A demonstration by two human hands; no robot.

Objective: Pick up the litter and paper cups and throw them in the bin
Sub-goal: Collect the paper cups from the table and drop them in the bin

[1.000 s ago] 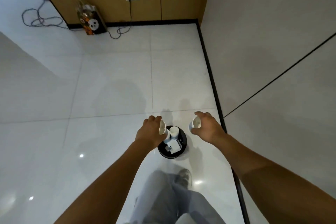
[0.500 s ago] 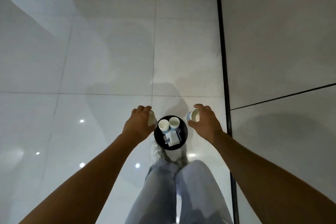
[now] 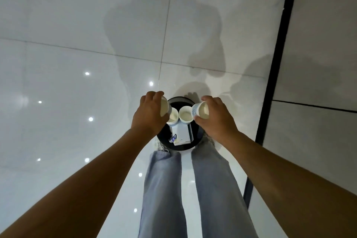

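Note:
A round black bin [image 3: 197,142] stands on the white floor just in front of my feet. Inside it lie two white paper cups [image 3: 185,115] side by side and a white paper box [image 3: 181,135] with other litter. My left hand [image 3: 149,115] grips a paper cup [image 3: 164,105] tipped on its side over the bin's left rim. My right hand [image 3: 214,119] grips another paper cup [image 3: 201,111], white with a blue pattern, tipped over the right rim.
Glossy white floor tiles [image 3: 77,83] spread to the left and ahead. A grey wall [image 3: 318,63] with a black skirting strip [image 3: 270,83] runs close on the right. My legs in light jeans [image 3: 166,189] stand right behind the bin.
The view has tilted down and closer to the bin; the far wall and cables have left the frame. Both hands, still holding their cups, have come in over the bin's rim.

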